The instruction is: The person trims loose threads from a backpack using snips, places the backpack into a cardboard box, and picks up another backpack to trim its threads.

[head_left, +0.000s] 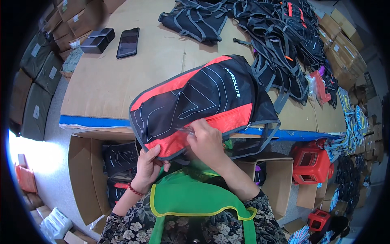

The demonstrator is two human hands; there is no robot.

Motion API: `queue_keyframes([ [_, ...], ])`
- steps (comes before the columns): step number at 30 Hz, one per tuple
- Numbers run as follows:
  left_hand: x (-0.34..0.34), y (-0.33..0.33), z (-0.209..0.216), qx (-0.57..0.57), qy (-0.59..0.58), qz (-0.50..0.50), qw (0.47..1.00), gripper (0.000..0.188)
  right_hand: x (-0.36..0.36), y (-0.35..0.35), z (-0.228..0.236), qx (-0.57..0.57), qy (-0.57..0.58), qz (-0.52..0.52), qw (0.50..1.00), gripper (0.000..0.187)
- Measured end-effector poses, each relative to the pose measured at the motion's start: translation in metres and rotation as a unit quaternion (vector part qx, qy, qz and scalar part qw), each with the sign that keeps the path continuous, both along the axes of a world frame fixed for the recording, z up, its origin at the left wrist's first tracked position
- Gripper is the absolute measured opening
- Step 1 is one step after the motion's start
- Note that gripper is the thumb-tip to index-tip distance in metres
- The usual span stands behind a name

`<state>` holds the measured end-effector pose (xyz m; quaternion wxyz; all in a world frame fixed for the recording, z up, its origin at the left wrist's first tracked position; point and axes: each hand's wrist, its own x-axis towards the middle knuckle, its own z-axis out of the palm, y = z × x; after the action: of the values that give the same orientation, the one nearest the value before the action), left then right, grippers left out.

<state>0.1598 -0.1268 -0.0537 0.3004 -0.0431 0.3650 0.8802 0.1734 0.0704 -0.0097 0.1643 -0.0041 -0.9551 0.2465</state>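
Note:
A black and red backpack [195,97] with thin white line patterns lies flat across the table's near edge, its lower left corner hanging over. My left hand [149,162] pinches that near corner, thumb on the red panel and fingers beneath. Above the red side panel, my right hand [205,142] is closed around a small pointed metal tool [185,130], which looks like thread snips; its tip points left over the fabric. Most of the tool is hidden in my fingers. Loose grey straps [266,138] trail from the backpack's right end.
A pile of similar black bags [280,44] with tangled straps covers the table's far right. A phone [128,42] and a dark box [97,40] lie at the far left. Below the near edge stand open cartons [85,175] holding bags. A red plastic stool [310,162] is at the right.

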Motion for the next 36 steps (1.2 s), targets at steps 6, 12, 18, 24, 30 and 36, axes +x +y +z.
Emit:
queue_keyframes([
  [6, 0.001, 0.002, 0.003, 0.018, -0.001, 0.017, 1.0, 0.03, 0.001, 0.015, -0.001, -0.102, 0.057, 0.029, 0.993, 0.011],
  [12, -0.001, -0.013, -0.007, 0.014, 0.044, 0.022, 0.999, 0.035, 0.009, 0.083, 0.004, 0.046, 0.107, -0.121, 0.986, 0.018],
  [18, 0.013, -0.014, -0.016, -0.037, 0.078, -0.012, 0.996, 0.038, 0.013, 0.113, -0.005, 0.057, 0.114, -0.181, 0.975, 0.017],
  [24, -0.013, -0.056, -0.042, -0.018, 0.059, 0.033, 0.998, 0.041, 0.026, 0.119, -0.009, 0.021, 0.133, -0.123, 0.983, 0.016],
  [30, -0.012, -0.04, 0.005, -0.246, 0.184, -0.027, 0.951, 0.023, 0.018, 0.137, 0.005, -0.131, 0.151, -0.18, 0.963, 0.009],
  [36, -0.011, -0.043, 0.008, -0.301, 0.233, -0.169, 0.909, 0.028, -0.027, 0.178, 0.04, 0.03, 0.242, -0.229, 0.943, 0.027],
])
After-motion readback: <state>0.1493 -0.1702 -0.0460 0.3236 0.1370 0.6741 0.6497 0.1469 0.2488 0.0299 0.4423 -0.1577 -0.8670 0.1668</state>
